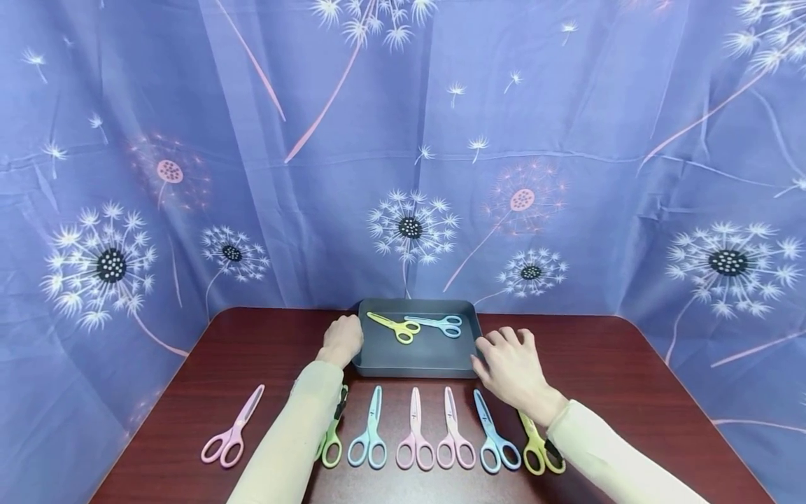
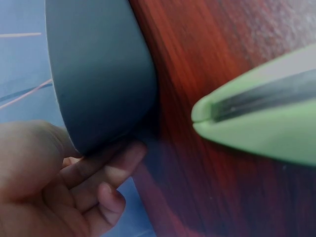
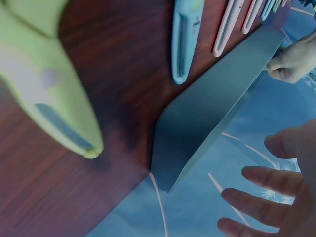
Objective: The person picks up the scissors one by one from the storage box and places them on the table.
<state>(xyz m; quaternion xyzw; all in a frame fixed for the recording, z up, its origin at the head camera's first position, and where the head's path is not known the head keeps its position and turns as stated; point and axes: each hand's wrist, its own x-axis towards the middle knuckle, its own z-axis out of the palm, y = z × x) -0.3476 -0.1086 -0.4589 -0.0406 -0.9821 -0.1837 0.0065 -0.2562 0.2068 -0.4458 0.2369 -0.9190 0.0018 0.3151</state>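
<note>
A dark grey rectangular tray (image 1: 387,358) sits at the table's far edge. Inside it lie yellow scissors (image 1: 392,324) and light blue scissors (image 1: 428,322), their tips to the left. My left hand (image 1: 343,339) grips the tray's left end; in the left wrist view its fingers (image 2: 121,165) reach along the lower edge of the wall. Beside the right end is my right hand (image 1: 511,364), its fingers spread and loosely bent. The right wrist view shows these fingers (image 3: 261,207) apart from the tray wall, holding nothing.
Several scissors line the near side, including pink-purple scissors (image 1: 249,411) at far left, green scissors (image 1: 330,441) partly behind my left sleeve, blue scissors (image 1: 373,413), pink scissors (image 1: 415,413) and yellow-green scissors (image 1: 532,437) under my right wrist. A dandelion-print curtain (image 1: 327,231) hangs behind the table.
</note>
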